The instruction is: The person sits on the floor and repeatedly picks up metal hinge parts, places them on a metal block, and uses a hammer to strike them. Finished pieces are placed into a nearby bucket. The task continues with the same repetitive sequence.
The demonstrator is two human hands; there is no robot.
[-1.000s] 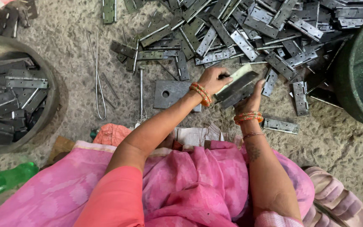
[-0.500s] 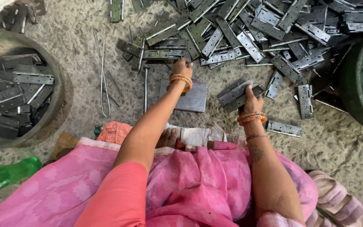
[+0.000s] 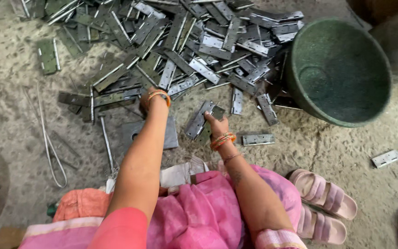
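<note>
Sorting step: left hand (image 3: 150, 97) reaches into hinge pile (image 3: 185, 41), grip hidden; right hand (image 3: 217, 125) closed on hinge (image 3: 200, 121).

Sandy floor (image 3: 328, 152) carries hinge pile (image 3: 185, 41), green basin (image 3: 342, 69), pink sandals (image 3: 323, 198).

Soft, even daylight (faint shadows), edges perhaps slightly blurred

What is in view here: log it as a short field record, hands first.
left hand: reaching into the hinge pile, grip hidden
right hand: on a loose hinge
ahead of knees: flat metal plate on the floor
right side: empty green tub
near right: pink sandals
</note>
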